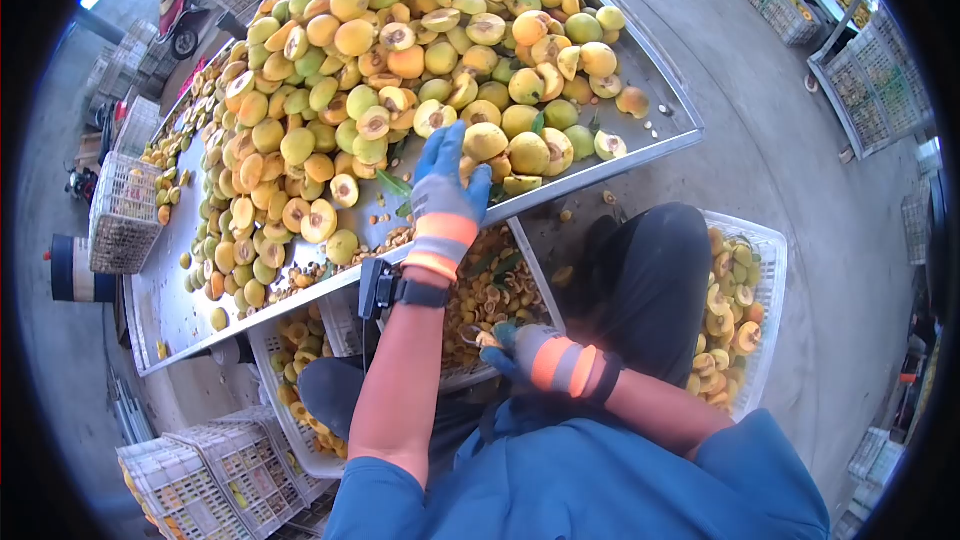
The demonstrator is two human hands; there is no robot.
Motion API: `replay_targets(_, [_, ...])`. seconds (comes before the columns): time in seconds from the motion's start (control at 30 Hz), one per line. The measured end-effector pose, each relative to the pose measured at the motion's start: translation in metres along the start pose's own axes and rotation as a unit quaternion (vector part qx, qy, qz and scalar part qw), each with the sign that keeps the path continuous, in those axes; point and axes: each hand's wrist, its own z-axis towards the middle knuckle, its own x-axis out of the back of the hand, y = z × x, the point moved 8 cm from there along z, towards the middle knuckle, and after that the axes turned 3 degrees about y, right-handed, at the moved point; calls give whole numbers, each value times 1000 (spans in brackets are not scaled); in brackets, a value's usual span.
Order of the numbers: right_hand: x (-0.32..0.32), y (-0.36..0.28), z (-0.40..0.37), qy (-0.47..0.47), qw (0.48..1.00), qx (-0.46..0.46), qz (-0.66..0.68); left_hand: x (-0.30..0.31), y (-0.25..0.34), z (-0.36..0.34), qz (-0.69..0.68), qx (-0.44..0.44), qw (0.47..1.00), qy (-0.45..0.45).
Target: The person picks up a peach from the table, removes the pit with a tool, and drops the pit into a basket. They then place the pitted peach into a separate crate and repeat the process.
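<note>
My left hand (450,190), in a grey, blue and orange glove, reaches over the table's near edge to the fruit pile. Its thumb and fingers are apart around a yellow fruit (468,168), which they partly hide; a firm grip does not show. Halved and whole peach-like fruits (400,60), some with stones showing, are heaped on the metal table (640,145). Lower down, my right hand (545,355) is closed on a small hand tool (484,339) with a thin curved end, partly hidden by the fingers. Below it sits a crate of fruit stones and scraps (500,295).
A white crate of fruit halves (770,310) stands right of my knee (655,280). Another fruit crate (320,455) is at my left. Stacked crates (215,475) and a white basket (125,210) stand farther left. The table's raised rim (590,178) runs before me.
</note>
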Motion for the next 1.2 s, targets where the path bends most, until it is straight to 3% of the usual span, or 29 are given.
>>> replay_targets(0.07, [-5, 10, 5, 11, 999, 5, 39, -38, -1, 19, 54, -39, 995, -79])
replay_targets(0.17, [19, -2, -5, 23, 998, 2, 64, -60, -16, 28, 61, -24, 986, -152])
replay_targets(0.27, [23, 0, -1, 36, 990, -10, 133, -46, -29, 26, 95, -2, 985, -142])
replay_targets(0.33, [28, -4, 0, 42, 994, -1, 104, -34, -29, 21, 109, -24, 986, -125])
replay_targets(0.37, [29, -6, -1, 46, 995, 4, 88, -32, -35, 18, 125, 7, 982, -143])
replay_targets(0.43, [35, -17, -7, 107, 985, 93, 99, -27, -29, 14, 152, 67, 969, -181])
replay_targets(0.47, [27, -10, -6, 81, 993, 51, 69, -19, -21, 11, 172, 51, 971, -161])
replay_targets(0.53, [14, -3, -3, 50, 999, 1, 16, 2, -22, -2, 102, 106, 985, -95])
replay_targets(0.6, [15, 1, -6, 110, 991, 23, 76, 32, -34, -14, -41, 195, 980, -25])
replay_targets(0.63, [14, -4, -10, 131, 985, 36, 109, 39, -58, -21, -235, 235, 943, -6])
replay_targets(0.67, [11, -6, -8, 98, 989, 33, 108, 43, -77, -45, -432, 297, 851, 31])
replay_targets(0.7, [21, -23, -16, 122, 984, 78, 108, 54, -71, -59, -609, 331, 717, 73])
replay_targets(0.77, [32, -43, -23, 170, 945, 168, 222, 76, -50, -91, -706, 374, 598, 65])
replay_targets(0.83, [38, -62, -21, 163, 905, 198, 338, 98, -30, -118, -706, 409, 566, 117])
replay_targets(0.87, [40, -70, -22, 144, 914, 192, 328, 103, -25, -131, -727, 401, 544, 122])
replay_targets(0.93, [44, -82, -20, 132, 912, 194, 338, 105, -32, -161, -707, 388, 572, 149])
replay_targets(1.0, [47, -99, -27, 147, 925, 262, 231, 106, -32, -185, -688, 375, 598, 169])
replay_targets(1.1, [36, -107, -26, 121, 941, 257, 185, 110, -17, -205, -684, 368, 600, 189])
replay_targets(1.2, [12, -93, -17, 77, 942, 145, 293, 106, -20, -217, -689, 356, 603, 187])
